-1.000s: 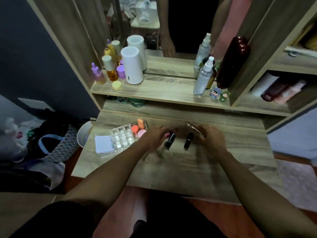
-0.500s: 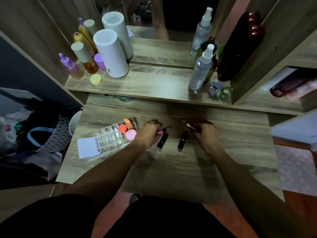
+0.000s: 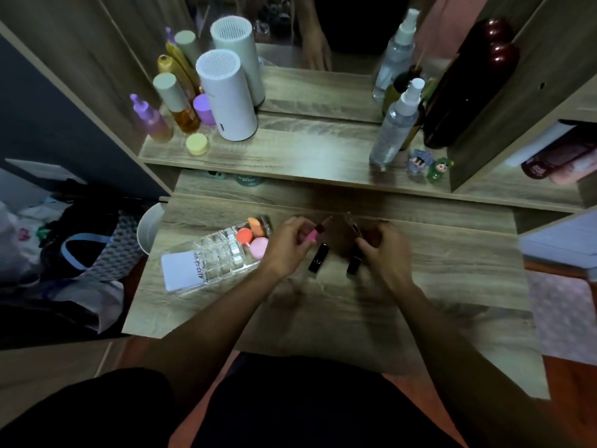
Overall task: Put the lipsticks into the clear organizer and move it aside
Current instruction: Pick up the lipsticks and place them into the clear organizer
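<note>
My left hand (image 3: 286, 245) grips a pink lipstick (image 3: 315, 233) just above the desk, to the right of the clear organizer (image 3: 219, 257). The organizer lies at the desk's left with a white label at its near end and orange and pink sponges at its far end. My right hand (image 3: 382, 247) holds a slim metallic lipstick (image 3: 352, 225) that sticks up and back from its fingers. Two black lipsticks lie on the desk between my hands, one (image 3: 318, 258) nearer the left hand, the other (image 3: 353, 265) partly under the right hand.
A shelf behind holds a white cylinder (image 3: 227, 98), coloured bottles (image 3: 176, 103), a yellow jar (image 3: 197, 144), spray bottles (image 3: 395, 121), a dark red bottle (image 3: 468, 82) and two small figures (image 3: 429, 164). A mirror stands at the back. Bags (image 3: 77, 253) and a white bin (image 3: 150, 227) sit left of the desk (image 3: 355, 318).
My left hand has picked up the pink lipstick and lifted it off the desk. The camera has tilted down and closer. The right hand keeps its slim lipstick.
</note>
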